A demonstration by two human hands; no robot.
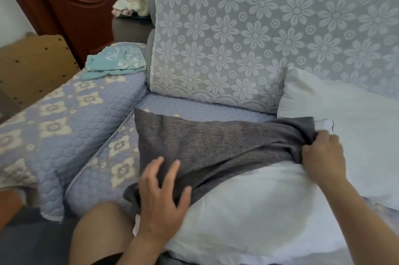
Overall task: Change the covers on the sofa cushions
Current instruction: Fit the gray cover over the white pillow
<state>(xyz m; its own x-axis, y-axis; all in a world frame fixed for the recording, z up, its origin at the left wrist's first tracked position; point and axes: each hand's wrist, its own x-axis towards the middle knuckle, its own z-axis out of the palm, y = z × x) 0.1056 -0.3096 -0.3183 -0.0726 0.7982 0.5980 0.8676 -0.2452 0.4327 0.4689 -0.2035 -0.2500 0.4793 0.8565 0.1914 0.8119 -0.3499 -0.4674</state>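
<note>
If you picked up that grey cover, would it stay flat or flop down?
Probably flop: the grey cover bunches into folds where the right hand grips it. It likely weighs little, being thin cloth draped over the white cushion. Its woven surface looks rough, so probably not slippery.

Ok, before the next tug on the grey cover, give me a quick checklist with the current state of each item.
1. Right hand gripping the edge of the grey cushion cover: ok, fingers pinch bunched fabric at its right corner.
2. Left hand steadying: ok, it lies open with spread fingers on the cover's lower left part.
3. White cushion insert part exposed: ok, its near half shows bare; the far half is under grey fabric.
4. Zip fully open: cannot tell, the opening is hidden in folds.
5. Second white insert out of the way: not ok, it lies right beside the gripping hand.
6. Replacement cover ready: cannot tell; a folded teal cloth sits on the sofa arm.
</note>
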